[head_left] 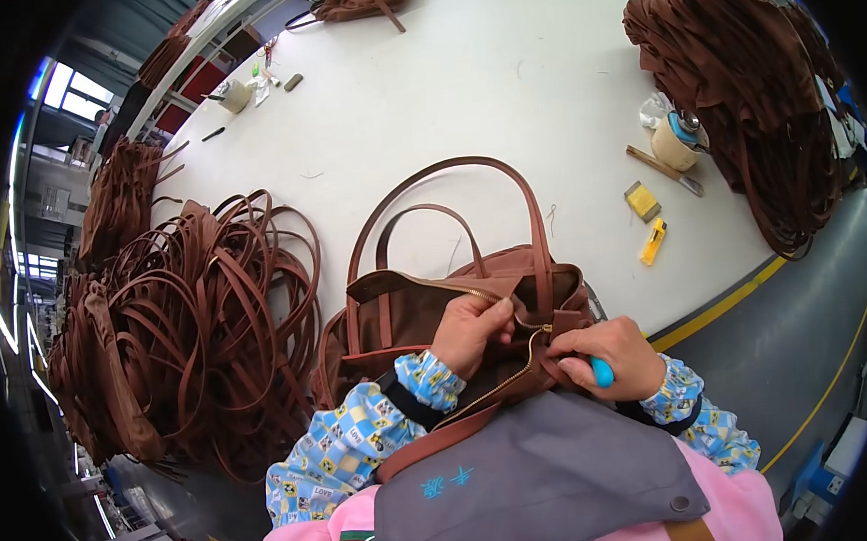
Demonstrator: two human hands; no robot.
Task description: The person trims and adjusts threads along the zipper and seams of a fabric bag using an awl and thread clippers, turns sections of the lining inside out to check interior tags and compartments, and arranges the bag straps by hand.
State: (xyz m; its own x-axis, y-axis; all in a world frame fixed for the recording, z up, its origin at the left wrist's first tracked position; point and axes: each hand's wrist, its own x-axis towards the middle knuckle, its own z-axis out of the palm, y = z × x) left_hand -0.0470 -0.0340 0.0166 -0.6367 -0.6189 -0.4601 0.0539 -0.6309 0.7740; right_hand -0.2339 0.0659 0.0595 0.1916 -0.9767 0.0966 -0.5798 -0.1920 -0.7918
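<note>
A brown handbag with two long looped handles sits at the table's near edge against my body. Its top is unzipped, and the brass zipper curves along the opening. My left hand is closed in a pinch on the bag's zipper edge. At the right end of the opening, my right hand is closed around a tool with a rounded blue handle. The tool's working end is hidden by the fingers and the bag, so its kind does not show.
Piled brown bags with tangled straps lie left; another stack stands at the right. On the white table are a yellow cutter, a yellow block, a brush, a pot and loose threads.
</note>
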